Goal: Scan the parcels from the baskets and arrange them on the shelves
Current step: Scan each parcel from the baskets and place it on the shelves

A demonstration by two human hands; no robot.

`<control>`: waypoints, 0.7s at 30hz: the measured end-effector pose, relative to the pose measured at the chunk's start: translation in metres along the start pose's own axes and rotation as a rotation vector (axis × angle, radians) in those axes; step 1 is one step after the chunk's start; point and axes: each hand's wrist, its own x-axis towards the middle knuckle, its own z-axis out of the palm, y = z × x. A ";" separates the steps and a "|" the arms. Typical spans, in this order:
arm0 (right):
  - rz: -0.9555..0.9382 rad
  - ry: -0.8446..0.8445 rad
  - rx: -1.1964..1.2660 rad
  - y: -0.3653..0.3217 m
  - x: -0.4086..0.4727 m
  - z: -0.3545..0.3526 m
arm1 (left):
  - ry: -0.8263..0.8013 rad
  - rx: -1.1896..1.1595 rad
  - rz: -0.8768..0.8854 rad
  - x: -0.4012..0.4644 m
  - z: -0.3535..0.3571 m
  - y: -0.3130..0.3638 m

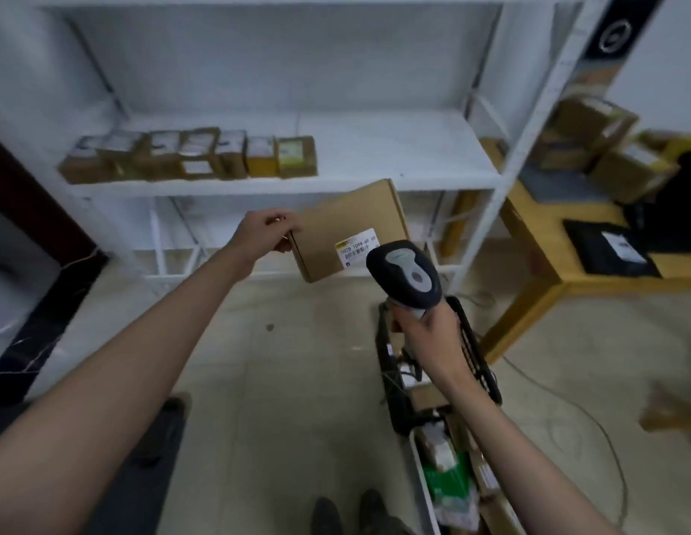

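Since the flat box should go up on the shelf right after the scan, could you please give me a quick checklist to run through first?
1. Left hand grips the flat cardboard box by its left edge: ok.
2. Label faces the scanner: ok.
3. Right hand holds the scanner handle: ok.
4. Scan registered: cannot tell.
5. Free space on the shelf right of the row of parcels: ok.
6. Label fully unobstructed: not ok, scanner head overlaps its right end.
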 end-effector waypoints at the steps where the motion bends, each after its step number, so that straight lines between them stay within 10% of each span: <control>1: -0.024 -0.019 -0.007 -0.007 0.005 0.003 | 0.028 0.004 0.012 0.001 -0.012 0.007; 21: -0.086 -0.294 0.113 -0.055 0.058 0.021 | 0.299 0.034 0.116 -0.006 -0.087 0.065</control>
